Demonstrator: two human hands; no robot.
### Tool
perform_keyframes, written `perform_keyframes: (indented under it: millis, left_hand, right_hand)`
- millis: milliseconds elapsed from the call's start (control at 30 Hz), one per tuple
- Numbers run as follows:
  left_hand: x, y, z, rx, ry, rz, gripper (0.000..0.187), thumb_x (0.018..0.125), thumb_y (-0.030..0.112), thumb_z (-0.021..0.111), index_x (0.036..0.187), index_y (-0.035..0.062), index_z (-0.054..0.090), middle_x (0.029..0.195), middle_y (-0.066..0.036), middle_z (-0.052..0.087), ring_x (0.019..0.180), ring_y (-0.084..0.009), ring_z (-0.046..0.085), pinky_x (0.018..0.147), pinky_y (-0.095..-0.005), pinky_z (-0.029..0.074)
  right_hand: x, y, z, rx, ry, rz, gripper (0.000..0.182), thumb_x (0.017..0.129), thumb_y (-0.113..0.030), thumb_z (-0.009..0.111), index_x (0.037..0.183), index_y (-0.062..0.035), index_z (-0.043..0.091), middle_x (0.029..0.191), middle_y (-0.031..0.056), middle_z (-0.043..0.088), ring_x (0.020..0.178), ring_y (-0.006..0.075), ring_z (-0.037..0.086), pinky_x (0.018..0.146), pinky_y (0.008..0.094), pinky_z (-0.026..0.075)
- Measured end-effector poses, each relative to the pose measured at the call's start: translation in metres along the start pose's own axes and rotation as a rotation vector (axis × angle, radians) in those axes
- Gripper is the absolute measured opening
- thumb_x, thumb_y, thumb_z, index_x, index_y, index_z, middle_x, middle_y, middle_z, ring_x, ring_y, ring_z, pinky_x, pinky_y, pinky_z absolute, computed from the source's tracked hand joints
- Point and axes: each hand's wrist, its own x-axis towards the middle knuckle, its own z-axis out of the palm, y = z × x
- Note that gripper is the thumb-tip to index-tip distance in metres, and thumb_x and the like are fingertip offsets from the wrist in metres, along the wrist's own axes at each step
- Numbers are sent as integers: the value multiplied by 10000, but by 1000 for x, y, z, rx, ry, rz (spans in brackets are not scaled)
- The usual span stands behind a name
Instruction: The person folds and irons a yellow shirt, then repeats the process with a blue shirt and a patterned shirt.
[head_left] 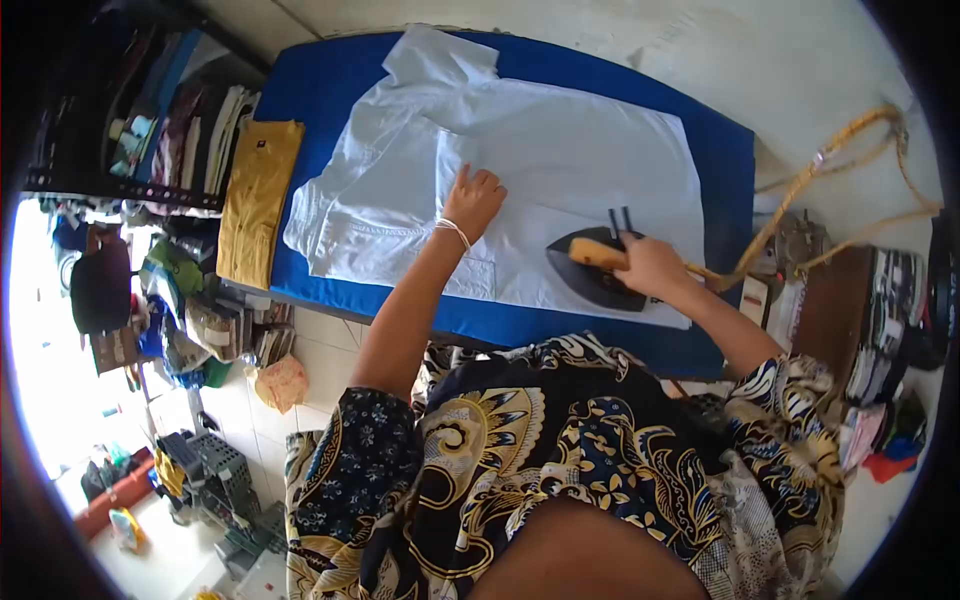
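A white short-sleeved shirt [590, 150] lies spread over a blue-covered ironing table [725, 190], its collar and sleeve part bunched toward the left. My left hand [473, 205], with a white band at the wrist, rests on the shirt near a folded strip of cloth. Its fingers are curled down against the fabric. My right hand [650, 266] is wrapped round the yellow-brown handle of a dark clothes iron [600, 288]. The iron lies flat on the lower right part of the shirt, its tip pointing left.
A yellow-wrapped cord [770, 235] loops from the iron up the right side. A folded mustard shirt [258, 205] lies at the table's left end. Racks of clothes [190, 130] stand at left, plastic crates [222, 470] on the floor, and folded clothes [885, 310] at right.
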Motion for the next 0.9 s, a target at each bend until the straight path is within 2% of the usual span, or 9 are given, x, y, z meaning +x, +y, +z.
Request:
perform_keyframes:
  millis: [133, 233, 300, 367, 467, 567, 633, 833, 900]
  left_hand:
    - [-27, 0, -30, -129, 282, -12, 246, 710, 100, 517, 951, 64, 553, 984, -91, 511, 1020, -235, 472, 899, -401, 355]
    - [-70, 1, -40, -188, 246, -293, 265, 701, 108, 565, 960, 55, 549, 1034, -100, 505, 1026, -244, 465, 889, -405, 353]
    - [-97, -14, -35, -175, 271, -504, 295, 696, 134, 609, 975, 58, 549, 1051, -101, 502, 1035, -256, 461, 877, -405, 350]
    - [-116, -39, -20, -206, 255, -648, 310, 699, 143, 608, 989, 55, 543, 1075, -101, 491, 1050, -259, 448, 884, -404, 341]
    - [-120, -58, -26, -316, 99, -790, 410, 709, 180, 601, 1077, 36, 489, 1128, -111, 461, 1111, -270, 404, 935, -428, 292]
    - [-115, -56, -17, -302, 97, -808, 379, 726, 174, 566, 1067, 26, 494, 1158, -123, 437, 1136, -263, 385, 947, -445, 278]
    - [-117, -51, -11, -306, 141, -731, 341, 744, 177, 554, 1049, 29, 511, 1164, -120, 442, 1131, -257, 391, 942, -426, 283]
    - [-129, -69, 2, -693, 55, -650, 109, 785, 156, 512, 770, 66, 571, 721, -95, 560, 646, -243, 558, 582, -337, 445]
    - [-128, -102, 7, -692, 4, -363, 153, 800, 188, 515, 755, 58, 581, 678, -75, 591, 570, -202, 573, 560, -296, 466]
  right_hand:
    - [24, 57, -22, 169, 167, 427, 247, 700, -185, 597, 668, 60, 599, 598, 219, 570, 580, 328, 599, 525, 392, 450]
    - [45, 135, -47, 511, 368, 509, 151, 725, -135, 611, 665, -30, 520, 459, -28, 399, 343, 90, 382, 311, 269, 287]
    - [67, 207, -47, 920, 543, 541, 130, 727, -132, 613, 705, -55, 511, 456, -40, 365, 329, 85, 340, 302, 255, 286]
    - [90, 243, -64, 516, 566, 710, 201, 721, -176, 630, 831, -37, 534, 555, -2, 372, 433, 132, 378, 382, 287, 323]
    - [119, 163, -76, -513, 715, 534, 396, 743, -265, 632, 1034, -33, 495, 916, 90, 456, 790, 211, 473, 659, 362, 392]
    - [174, 31, -14, 37, 736, 239, 533, 811, -368, 558, 1188, -11, 435, 1217, 151, 433, 1127, 250, 409, 949, 345, 318]
    - [211, -42, 30, 1074, 74, -17, 521, 815, -324, 552, 1229, -43, 409, 1236, 93, 432, 1131, 210, 396, 965, 298, 266]
    - [200, -153, 13, 1282, -127, 16, 423, 758, -195, 623, 1136, -40, 509, 1082, 59, 528, 1018, 201, 478, 868, 287, 362]
    - [152, -179, 8, 694, 26, -299, 467, 707, -176, 672, 1127, -40, 520, 931, 75, 578, 875, 189, 544, 746, 285, 428]
